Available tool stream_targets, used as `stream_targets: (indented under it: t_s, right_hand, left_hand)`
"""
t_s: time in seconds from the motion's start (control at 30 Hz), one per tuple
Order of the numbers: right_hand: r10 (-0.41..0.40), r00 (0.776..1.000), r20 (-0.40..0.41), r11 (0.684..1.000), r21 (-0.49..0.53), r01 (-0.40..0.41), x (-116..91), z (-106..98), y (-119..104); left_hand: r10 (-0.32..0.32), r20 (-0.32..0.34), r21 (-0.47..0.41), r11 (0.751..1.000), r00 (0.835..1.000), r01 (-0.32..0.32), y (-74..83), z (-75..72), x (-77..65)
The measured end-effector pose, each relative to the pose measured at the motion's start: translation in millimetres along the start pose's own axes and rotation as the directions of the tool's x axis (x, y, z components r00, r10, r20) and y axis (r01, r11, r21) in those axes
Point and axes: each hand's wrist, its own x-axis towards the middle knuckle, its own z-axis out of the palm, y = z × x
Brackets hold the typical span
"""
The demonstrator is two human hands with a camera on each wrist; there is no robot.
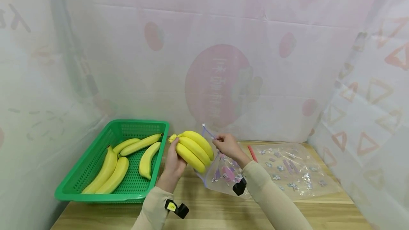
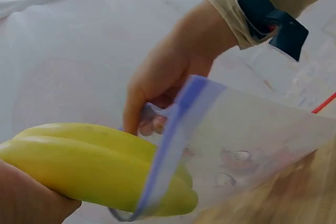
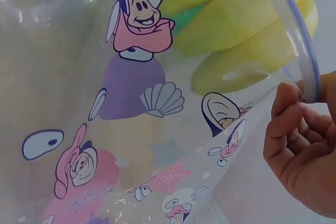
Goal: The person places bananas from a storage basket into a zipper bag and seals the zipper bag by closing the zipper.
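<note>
My left hand (image 1: 175, 162) grips a bunch of yellow bananas (image 1: 195, 148) near the stem end. In the left wrist view the tips of the bananas (image 2: 94, 166) are inside the mouth of a clear zip bag (image 2: 252, 145) with a purple zip edge. My right hand (image 1: 230, 147) pinches that edge at the bag's mouth. Cartoon prints cover the bag (image 3: 131, 93) in the right wrist view, where the bananas show through the film and the right hand's fingers (image 3: 294, 135) hold the rim.
At the left stands a green basket (image 1: 105, 197) with several bananas (image 1: 115, 175) in it. A second printed clear bag (image 1: 297, 171) lies flat on the wooden table (image 1: 211, 212) at the right, beside a red strip (image 1: 252, 153). Patterned sheets (image 1: 223, 27) surround the table.
</note>
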Motion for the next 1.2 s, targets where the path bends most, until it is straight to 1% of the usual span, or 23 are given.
stream_targets:
  t_s: [0.07,0.13,0.3,0.33,0.43,0.53,0.63,0.7,0.8,0.97,1.07,1.13,1.2]
  right_hand:
    - [-0.004,1.0,0.002,1.0,-0.001,0.004,0,0,-1]
    - [-0.008,1.0,0.001,1.0,-0.003,0.008,0,0,-1]
    - [-0.019,1.0,-0.004,1.0,-0.017,0.019,-1,0,-2]
    - [-0.021,1.0,-0.003,1.0,-0.016,0.021,-1,0,-2]
    - [-0.025,1.0,0.006,1.0,0.003,0.025,-2,-1,-3]
    - [-0.031,0.999,0.008,0.999,0.02,0.031,-3,-1,-5]
    - [-0.03,1.0,0.004,0.999,0.031,0.029,-4,-1,-8]
    - [-0.03,1.0,0.002,0.999,0.038,0.03,-4,-2,-9]
    - [-0.021,1.0,0.0,0.999,0.045,0.021,-3,-2,-11]
    - [-0.011,1.0,-0.01,0.998,0.055,0.012,-2,-1,-13]
    - [-0.009,1.0,-0.013,0.997,0.073,0.01,-2,-1,-15]
    - [-0.013,1.0,-0.008,0.997,0.076,0.013,-2,-1,-15]
    - [-0.015,1.0,-0.004,0.997,0.074,0.015,-2,-1,-16]
  left_hand:
    - [-0.008,0.007,-0.009,1.0,1.0,0.008,-3.9,-3.8,-0.6]
    - [-0.027,-0.001,-0.01,1.0,1.0,0.027,-7.2,-7.2,-1.3]
    - [-0.073,0.03,0.059,0.996,0.997,0.071,-11.8,-15.8,-2.9]
    - [-0.08,0.047,0.081,0.994,0.996,0.076,-12.2,-17.5,-3.0]
    - [-0.119,0.071,0.125,0.986,0.99,0.109,-12.5,-22.5,-3.6]
    - [-0.154,0.093,0.196,0.971,0.984,0.134,-12.3,-27.9,-3.3]
    - [-0.188,0.091,0.271,0.95,0.978,0.158,-11.7,-32.6,-2.8]
    - [-0.204,0.089,0.302,0.938,0.975,0.169,-11.1,-35.2,-2.3]
    - [-0.223,0.079,0.327,0.927,0.972,0.186,-10.4,-37.2,-1.7]
    - [-0.232,0.061,0.342,0.918,0.971,0.199,-10.9,-36.1,-1.5]
    - [-0.241,0.074,0.369,0.908,0.968,0.198,-13.2,-36.0,-1.0]
    - [-0.246,0.08,0.397,0.897,0.966,0.195,-14.5,-35.6,-1.0]
    - [-0.239,0.072,0.438,0.88,0.968,0.184,-16.0,-35.5,-0.5]
